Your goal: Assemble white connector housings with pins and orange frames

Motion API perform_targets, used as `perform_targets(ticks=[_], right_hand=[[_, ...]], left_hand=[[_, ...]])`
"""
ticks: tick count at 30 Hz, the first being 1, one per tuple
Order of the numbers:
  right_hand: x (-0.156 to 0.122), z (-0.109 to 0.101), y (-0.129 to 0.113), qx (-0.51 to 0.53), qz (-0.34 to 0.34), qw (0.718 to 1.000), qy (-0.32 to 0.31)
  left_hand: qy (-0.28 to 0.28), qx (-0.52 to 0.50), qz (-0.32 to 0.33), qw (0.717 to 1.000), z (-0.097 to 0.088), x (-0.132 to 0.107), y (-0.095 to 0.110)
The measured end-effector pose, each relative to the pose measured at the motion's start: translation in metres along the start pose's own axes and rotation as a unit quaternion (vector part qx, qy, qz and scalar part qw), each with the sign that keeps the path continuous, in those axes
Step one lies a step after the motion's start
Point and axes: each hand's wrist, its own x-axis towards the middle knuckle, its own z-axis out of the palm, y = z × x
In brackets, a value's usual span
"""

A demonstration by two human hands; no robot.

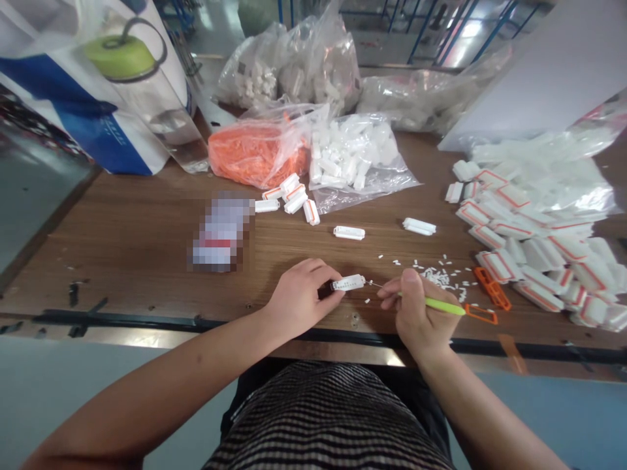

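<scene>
Between the thumb and fingers of my left hand (304, 297) is a small white plastic housing (349, 282), its printed face up, near the table's front edge. My right hand (420, 307) is closed around a thin tool with a lime-green handle (445, 305). The tool's fine metal tip points left at the housing's right end, with a tiny white piece close to it. Many such tiny white pieces (435, 277) lie scattered behind my right hand. Orange plastic frames (492, 288) rest to its right. Two loose white housings (349, 232) (419, 226) lie farther back.
A heap of white housings with orange trim (539, 248) covers the right side. Behind are a bag of orange parts (259, 153), a bag of white parts (350, 153) and several more bags (294, 65). A water bottle (166, 124) and a blurred rectangular object (221, 232) stand leftward.
</scene>
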Motion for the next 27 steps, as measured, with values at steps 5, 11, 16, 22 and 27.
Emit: perform_targets(ticks=[5, 11, 16, 22, 27], right_hand=[[0.0002, -0.0001, -0.0024, -0.014, -0.016, 1.0, -0.017], [0.0028, -0.003, -0.001, -0.041, -0.065, 0.995, -0.059], [0.0008, -0.0037, 0.0029, -0.053, -0.067, 0.994, -0.072], [0.0005, -0.0027, 0.0006, -0.032, -0.056, 0.997, -0.041], [0.0033, -0.0019, -0.0014, -0.038, -0.056, 0.995, -0.068]], left_hand=[[0.001, 0.001, 0.0, 1.0, 0.0001, 0.0005, -0.0007], [-0.007, 0.0, -0.006, 1.0, -0.0002, 0.0006, 0.0002], [-0.006, -0.004, -0.006, 1.0, -0.0004, 0.0007, 0.0006], [-0.004, -0.006, -0.005, 1.0, -0.0001, 0.0006, 0.0002], [-0.007, -0.011, -0.006, 1.0, -0.0003, 0.0008, 0.0008]])
